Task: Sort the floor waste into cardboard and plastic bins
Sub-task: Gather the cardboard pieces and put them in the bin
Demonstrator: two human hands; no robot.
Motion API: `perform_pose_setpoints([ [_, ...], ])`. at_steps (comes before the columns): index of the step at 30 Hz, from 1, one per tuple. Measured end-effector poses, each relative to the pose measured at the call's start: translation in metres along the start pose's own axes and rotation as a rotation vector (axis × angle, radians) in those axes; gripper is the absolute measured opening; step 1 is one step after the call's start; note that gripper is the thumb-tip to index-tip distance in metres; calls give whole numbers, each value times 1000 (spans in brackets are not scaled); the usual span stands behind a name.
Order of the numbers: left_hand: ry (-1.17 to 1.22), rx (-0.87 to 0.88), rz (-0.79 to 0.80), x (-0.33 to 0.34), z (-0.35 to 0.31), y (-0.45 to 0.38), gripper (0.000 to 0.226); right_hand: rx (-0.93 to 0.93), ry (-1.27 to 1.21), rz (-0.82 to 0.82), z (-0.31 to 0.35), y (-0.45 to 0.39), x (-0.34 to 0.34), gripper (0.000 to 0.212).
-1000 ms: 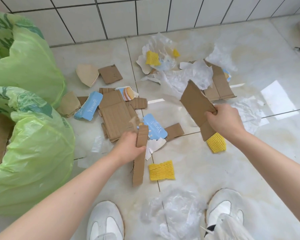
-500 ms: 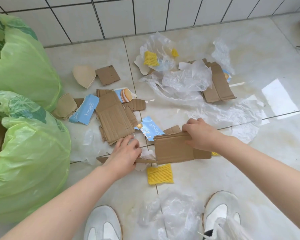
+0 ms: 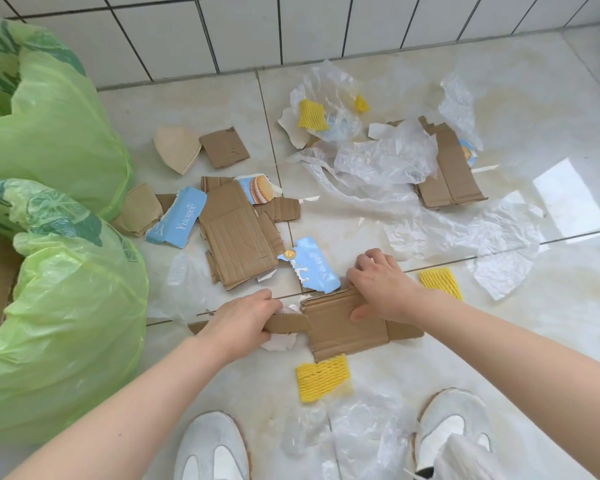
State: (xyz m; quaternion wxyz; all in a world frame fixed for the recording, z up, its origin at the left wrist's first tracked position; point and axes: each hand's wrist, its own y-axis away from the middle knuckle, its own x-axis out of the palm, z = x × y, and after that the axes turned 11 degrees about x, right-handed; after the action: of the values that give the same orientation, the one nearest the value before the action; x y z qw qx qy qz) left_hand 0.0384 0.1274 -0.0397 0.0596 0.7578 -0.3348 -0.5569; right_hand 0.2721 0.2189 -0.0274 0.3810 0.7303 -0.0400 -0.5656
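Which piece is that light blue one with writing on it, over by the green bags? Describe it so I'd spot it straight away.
Start at the two big green plastic bags on the left. Just right of the gap between them lies a light blue printed card strip, beside the large ribbed brown cardboard sheet. Unlike the other blue scraps, it carries white lettering and no biscuit picture.

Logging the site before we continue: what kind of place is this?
Likely an indoor utility or kitchen corner: glossy tiled floor, white tiled wall, and green bin bags standing beside scattered cardboard and plastic.

Matt brown corrugated cardboard (image 3: 343,323) lay on glossy floor tiles (image 3: 551,323) among crinkled clear plastic film (image 3: 385,161) and ribbed yellow foam netting (image 3: 323,377).
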Motion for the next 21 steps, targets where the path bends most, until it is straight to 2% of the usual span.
perform_pose_setpoints([
  [4,145,-76,-7,0,10,2,19,38,-107,45,-5,6,4,53],
  [9,479,-226,-194,-11,14,11,13,40,-239,-1,-4,18,8,52],
  [13,728,-296,-340,-20,12,16,15,102,-264,84,2,19,12,56],
  [18,913,-340,-428,-21,7,14,5,145,-287,119,8,20,16,44],
  [21,1042,-391,-478,-21,1,10,8,170,-403,125,0,23,13,39],
])
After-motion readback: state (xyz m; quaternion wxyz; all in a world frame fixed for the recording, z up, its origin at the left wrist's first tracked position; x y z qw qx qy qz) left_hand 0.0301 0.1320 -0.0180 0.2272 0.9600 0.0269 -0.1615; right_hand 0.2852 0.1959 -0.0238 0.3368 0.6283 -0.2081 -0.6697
